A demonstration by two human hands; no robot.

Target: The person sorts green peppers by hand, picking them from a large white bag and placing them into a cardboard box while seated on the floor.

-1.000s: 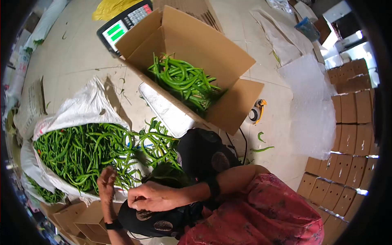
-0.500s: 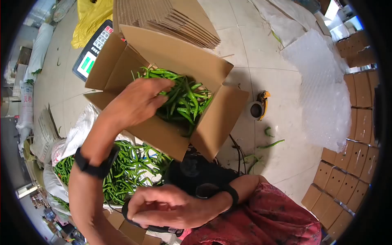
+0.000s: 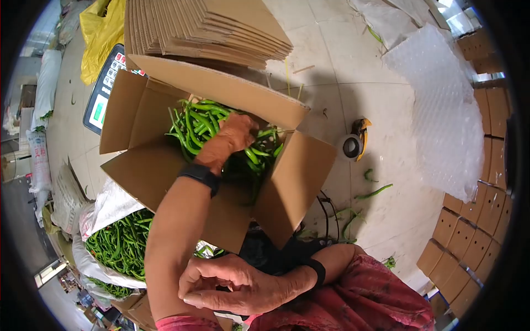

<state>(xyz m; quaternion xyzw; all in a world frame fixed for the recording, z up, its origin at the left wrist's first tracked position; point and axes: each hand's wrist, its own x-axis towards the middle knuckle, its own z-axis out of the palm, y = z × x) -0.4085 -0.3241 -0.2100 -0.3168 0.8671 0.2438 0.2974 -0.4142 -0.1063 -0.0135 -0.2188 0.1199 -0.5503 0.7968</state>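
My left hand (image 3: 237, 132), with a black watch (image 3: 200, 177) on its wrist, is inside the open cardboard box (image 3: 141, 171). Its fingers curl down among the green chili peppers (image 3: 201, 124); the fingertips are hidden. Peppers lie heaped towards the box's far side, several with stems poking up. Near me, my right hand (image 3: 237, 284) hovers in front of my body with a dark band on the wrist. Its fingers are loosely bent, thumb apart from them, and nothing shows in it. A white sack (image 3: 113, 207) full of chili peppers stands left of my left arm.
Flattened cardboard boxes (image 3: 221, 27) are stacked behind the box, beside a scale (image 3: 102, 99) and a yellow bag (image 3: 102, 38). A tape dispenser (image 3: 356, 140) and loose peppers (image 3: 375, 192) lie on the floor at right. Bubble wrap (image 3: 436, 110) lies near stacked cartons (image 3: 464, 237).
My left hand has moved right and deeper into the peppers in the box, its forearm swinging right. My right hand stays nearly in place. The view has shifted slightly.
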